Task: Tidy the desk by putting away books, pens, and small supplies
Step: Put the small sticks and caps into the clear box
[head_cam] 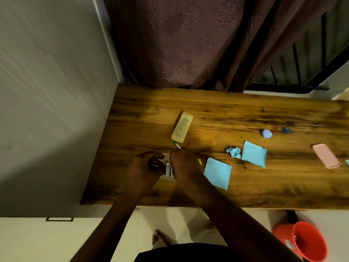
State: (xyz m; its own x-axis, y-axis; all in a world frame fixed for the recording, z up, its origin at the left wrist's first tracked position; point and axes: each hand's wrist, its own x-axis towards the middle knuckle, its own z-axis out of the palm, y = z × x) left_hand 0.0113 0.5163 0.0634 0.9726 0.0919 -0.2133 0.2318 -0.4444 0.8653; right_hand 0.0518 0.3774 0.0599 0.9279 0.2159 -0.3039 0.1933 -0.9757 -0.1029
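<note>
Both hands meet over the near left part of the wooden desk [245, 114]. The left hand [146, 167] and the right hand [186, 164] have their fingers curled round a small pale item [168, 169] held between them. It is whitish with dark markings on the strip that shows. Most of it is hidden by the fingers, so what it is cannot be told.

A thin green stick [177, 144], perhaps a pen, juts out from behind the right hand's knuckles. It points toward a yellow case [182, 127] lying flat just beyond. Whether the right hand holds the stick cannot be told. A yellow sliver [199, 162] peeks out at the right hand's far side.

Just right of the right wrist lies a blue paper square [217, 173]. Farther right is a second blue square [254, 154], with a crumpled blue paper [233, 152] touching its left edge. Beyond these sit a small round tin [266, 133] and a small blue object [286, 130], too blurred to name. A pink oblong case [325, 156] lies near the desk's right end.

A patterned maroon curtain [179, 40] hangs behind the desk. On the floor below are a red bucket [309, 241] at the right and a bare foot [159, 238].
</note>
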